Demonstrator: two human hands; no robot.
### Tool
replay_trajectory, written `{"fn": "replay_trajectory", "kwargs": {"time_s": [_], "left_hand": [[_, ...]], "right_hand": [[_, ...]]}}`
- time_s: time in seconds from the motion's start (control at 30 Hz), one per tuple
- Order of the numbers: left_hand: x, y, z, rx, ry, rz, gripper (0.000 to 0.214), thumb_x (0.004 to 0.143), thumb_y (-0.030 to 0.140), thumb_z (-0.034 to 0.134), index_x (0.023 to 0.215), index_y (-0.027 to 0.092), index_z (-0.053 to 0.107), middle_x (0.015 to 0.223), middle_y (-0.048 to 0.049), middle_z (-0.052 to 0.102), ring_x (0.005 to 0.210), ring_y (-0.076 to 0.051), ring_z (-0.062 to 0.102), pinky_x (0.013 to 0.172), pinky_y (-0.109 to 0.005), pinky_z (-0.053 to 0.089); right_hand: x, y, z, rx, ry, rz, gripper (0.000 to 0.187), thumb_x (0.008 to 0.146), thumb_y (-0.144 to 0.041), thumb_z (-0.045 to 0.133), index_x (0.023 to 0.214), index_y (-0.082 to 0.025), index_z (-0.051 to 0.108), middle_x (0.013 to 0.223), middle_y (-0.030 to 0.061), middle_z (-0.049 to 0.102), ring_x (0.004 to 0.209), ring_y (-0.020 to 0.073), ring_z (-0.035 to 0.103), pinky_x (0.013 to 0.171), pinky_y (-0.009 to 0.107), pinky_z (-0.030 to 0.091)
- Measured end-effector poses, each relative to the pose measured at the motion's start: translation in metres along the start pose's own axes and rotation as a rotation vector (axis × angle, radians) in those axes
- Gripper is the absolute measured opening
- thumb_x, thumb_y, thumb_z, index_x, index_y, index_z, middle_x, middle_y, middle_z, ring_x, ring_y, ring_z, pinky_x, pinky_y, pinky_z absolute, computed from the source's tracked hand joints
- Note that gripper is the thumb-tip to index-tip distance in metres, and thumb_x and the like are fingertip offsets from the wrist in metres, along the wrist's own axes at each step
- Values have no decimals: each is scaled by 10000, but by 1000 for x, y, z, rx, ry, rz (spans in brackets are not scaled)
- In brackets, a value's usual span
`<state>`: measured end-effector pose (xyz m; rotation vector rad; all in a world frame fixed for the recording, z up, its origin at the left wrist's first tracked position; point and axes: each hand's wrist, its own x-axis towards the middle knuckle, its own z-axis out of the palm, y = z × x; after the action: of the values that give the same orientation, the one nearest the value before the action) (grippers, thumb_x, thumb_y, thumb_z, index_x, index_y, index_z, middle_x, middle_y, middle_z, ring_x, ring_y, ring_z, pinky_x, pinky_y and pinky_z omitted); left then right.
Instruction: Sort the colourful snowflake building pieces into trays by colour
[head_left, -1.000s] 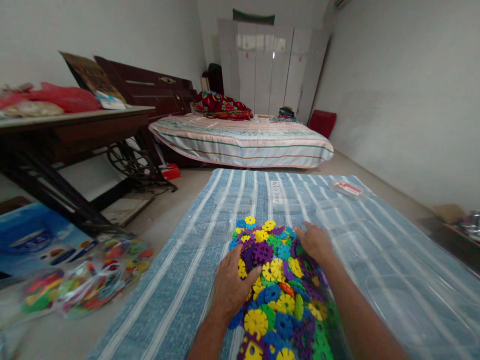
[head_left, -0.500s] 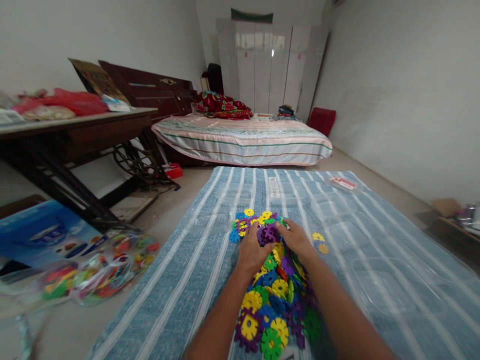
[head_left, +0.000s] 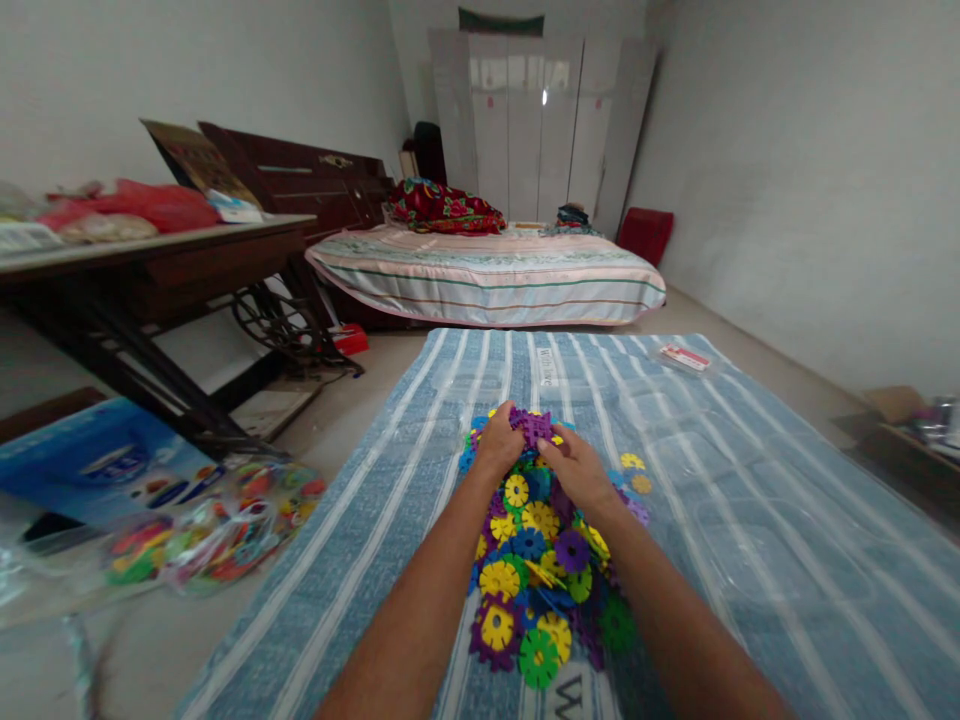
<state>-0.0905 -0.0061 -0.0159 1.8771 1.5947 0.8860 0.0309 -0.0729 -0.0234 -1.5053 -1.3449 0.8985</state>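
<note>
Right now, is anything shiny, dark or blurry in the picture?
Head view: a bright glint on the pale wardrobe; head view again: the clear tray shows mostly as faint shiny edges; same head view: the green piece beside the right forearm looks dim, and the plastic bag at lower left looks soft.

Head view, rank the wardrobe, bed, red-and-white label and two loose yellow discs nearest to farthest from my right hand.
1. Yellow discs, right of that hand
2. Red-and-white label, near the cloth's far right corner
3. Bed, beyond the cloth
4. Wardrobe, behind the bed
</note>
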Motion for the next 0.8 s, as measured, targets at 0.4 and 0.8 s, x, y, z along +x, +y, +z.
{"fn": "replay_trajectory", "kwargs": {"time_s": [0.4,0.8], "left_hand": [[-56,-14,-55,138,-154,91,475,769,373,513,1177,137,567,1239,-131,578,1154,-256,525,1010,-372,371],[-164,-33,-34,426,-280,158,1019,484,433,762,1386,189,353,1472,-163,279,1348,-356,245,1072,-514,270]], "right_hand": [[-110,37,-64,-520,-4,-142,617,724,-446,557,1302,-251,462,1276,76,531,1188,275,468,986,408,378],[-117,75,-36,-590,6,-243,720,723,-310,566,1395,-232,318,1430,88,353,1292,271,357,1043,421,340]]}}
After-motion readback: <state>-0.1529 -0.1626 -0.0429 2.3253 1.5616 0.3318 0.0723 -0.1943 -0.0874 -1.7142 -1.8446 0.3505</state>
